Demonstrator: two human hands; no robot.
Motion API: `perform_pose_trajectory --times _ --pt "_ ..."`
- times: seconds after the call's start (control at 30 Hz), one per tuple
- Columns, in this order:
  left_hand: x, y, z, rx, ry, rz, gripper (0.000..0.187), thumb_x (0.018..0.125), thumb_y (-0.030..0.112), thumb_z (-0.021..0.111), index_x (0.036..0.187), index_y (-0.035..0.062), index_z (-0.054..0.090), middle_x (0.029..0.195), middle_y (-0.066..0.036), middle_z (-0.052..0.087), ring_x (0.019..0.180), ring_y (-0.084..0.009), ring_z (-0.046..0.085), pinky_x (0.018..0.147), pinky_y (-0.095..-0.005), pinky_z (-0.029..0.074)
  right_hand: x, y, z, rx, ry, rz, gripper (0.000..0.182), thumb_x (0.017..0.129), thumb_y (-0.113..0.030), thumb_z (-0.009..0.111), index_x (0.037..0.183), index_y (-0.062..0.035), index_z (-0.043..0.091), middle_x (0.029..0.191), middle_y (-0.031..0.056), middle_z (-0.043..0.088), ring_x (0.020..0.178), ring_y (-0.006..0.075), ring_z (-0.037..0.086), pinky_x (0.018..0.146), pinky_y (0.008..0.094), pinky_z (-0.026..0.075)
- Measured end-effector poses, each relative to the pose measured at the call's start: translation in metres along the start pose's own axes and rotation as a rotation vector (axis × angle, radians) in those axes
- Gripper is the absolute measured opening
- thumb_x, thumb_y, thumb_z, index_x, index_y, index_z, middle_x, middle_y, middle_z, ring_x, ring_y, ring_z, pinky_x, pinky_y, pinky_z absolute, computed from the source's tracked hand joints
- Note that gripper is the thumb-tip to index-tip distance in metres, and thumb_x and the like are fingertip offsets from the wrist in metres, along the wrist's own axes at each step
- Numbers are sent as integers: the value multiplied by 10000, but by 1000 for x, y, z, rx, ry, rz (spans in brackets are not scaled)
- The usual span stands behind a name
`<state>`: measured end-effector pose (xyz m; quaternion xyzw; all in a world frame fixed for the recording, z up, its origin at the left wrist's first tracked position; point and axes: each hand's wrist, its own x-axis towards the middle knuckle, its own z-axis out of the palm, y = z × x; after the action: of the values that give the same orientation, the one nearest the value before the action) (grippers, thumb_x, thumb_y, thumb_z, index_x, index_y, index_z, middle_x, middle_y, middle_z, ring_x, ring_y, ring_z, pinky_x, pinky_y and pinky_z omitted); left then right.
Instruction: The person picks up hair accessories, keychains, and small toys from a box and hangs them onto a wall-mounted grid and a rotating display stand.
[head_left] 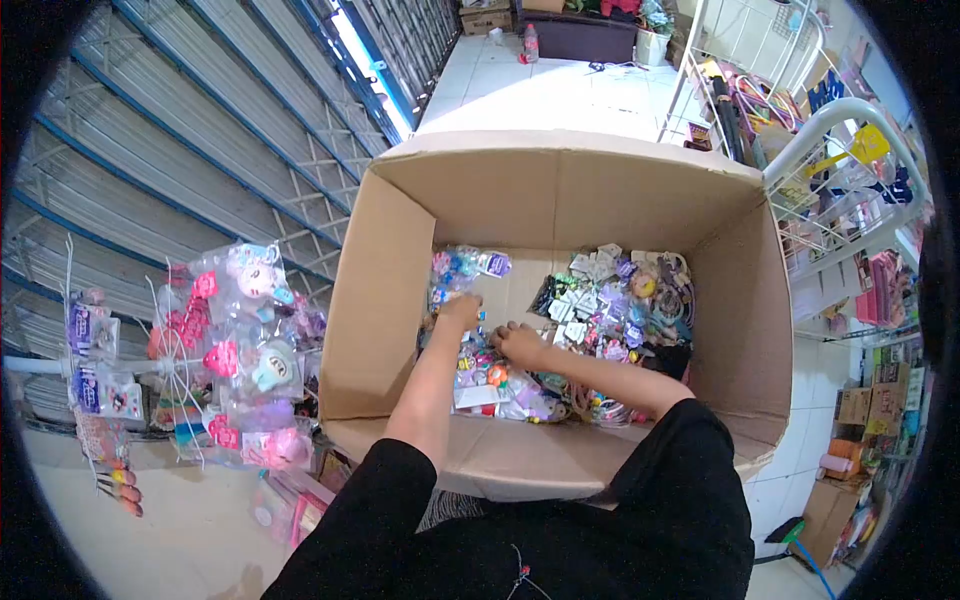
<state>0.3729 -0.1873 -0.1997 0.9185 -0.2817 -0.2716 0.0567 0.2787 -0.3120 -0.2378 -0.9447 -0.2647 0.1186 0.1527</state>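
Trinkets point(600, 320), small and mixed, many in clear shiny packets, heaped loosely on the floor of an open cardboard box point(375, 300). Glossy in places, with pink, lilac, blue and white most common. Among them, towards the right of the heap, a round yellow piece point(642, 286); lower left, a round orange piece point(497, 376); in the middle, white cards point(575, 307), lying at mixed angles. At the upper left, a packet with a purple label point(495, 264), just beside blue and clear wrapping.

Left hand point(461, 310) reaching down into the packets near the box's left wall, back of the hand upward; with the fingertips mostly hidden, impossible to tell whether closed on anything. Right hand point(520, 345) just beside it, low over the heap, fingers bent; impossible to tell how narrow the grip or whether holding a piece.

Outside the box, to the left, hanging packets point(262, 370) with pink tags and pale, rounded shapes. To the right, a white wire basket point(845, 190); beyond the far wall, a bottle point(530, 43) upright on pale tiles
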Motion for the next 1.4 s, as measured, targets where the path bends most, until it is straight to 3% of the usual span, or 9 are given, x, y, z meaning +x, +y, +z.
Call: perform_pose_trajectory --times 0.3,0.47,0.6,0.8,0.93,1.1,1.17,1.27,1.4 --pt "11 -7 17 207 -8 -103 333 630 154 548 945 75 477 996 -103 469 901 -262 482 731 -396 402 -4 9 -18 11 114 22 328 594 -252 591 808 -15 515 855 135 479 833 280 462 705 361 392" --pt "14 1 -42 69 -273 -114 376 572 251 579 886 48 539 936 -151 516 899 -280 481 746 -354 398 -10 25 -36 314 208 -57 298 635 -226 579 776 23 496 744 156 469 693 310 488 620 355 411" --pt "-17 12 -103 -251 192 208 434 544 299 601 869 22 527 857 -148 543 789 -299 519 686 -332 416 -7 38 -54 407 304 -144 297 673 -232 573 768 37 494 671 140 491 656 244 504 575 299 413" --pt "-127 25 -158 -815 380 256 404 657 244 575 962 12 450 819 -143 537 719 -242 533 617 -308 428 -11 -10 -153 1208 5 263 224 708 -223 528 756 -9 484 781 114 536 623 144 514 551 250 419" --pt "-247 25 -148 -1719 750 397 282 784 200 429 1015 52 359 892 -138 494 726 -236 527 578 -315 425 -2 -75 -205 1786 -126 -6 177 683 -116 472 819 -4 456 818 146 519 612 171 488 558 235 415" --pt "-387 27 -55 -2094 1320 339 306 813 264 336 1019 39 361 820 -123 477 720 -206 491 625 -279 396 1 -180 -235 1674 -244 -240 374 553 -109 431 902 26 426 740 154 524 561 169 466 519 238 389" --pt "-428 44 -3 -2415 1627 594 282 806 269 358 938 26 413 698 -68 448 621 -158 447 580 -256 378 -4 -223 -244 1433 -402 -451 393 569 -129 409 914 58 424 717 166 522 567 149 428 539 218 351" --pt "-476 96 59 -2646 2099 575 229 791 279 398 812 53 430 578 -23 355 464 -119 306 527 -224 325 -23 -294 -243 1267 -655 -551 400 602 -193 423 909 63 446 671 148 522 506 125 396 486 206 323" --pt "-500 173 141 -2587 2671 793 282 785 282 426 627 52 390 435 20 253 416 -75 264 470 -194 277 -71 -386 -203 987 -953 -732 360 732 -283 423 867 46 474 580 108 504 449 93 383 423 186 295"
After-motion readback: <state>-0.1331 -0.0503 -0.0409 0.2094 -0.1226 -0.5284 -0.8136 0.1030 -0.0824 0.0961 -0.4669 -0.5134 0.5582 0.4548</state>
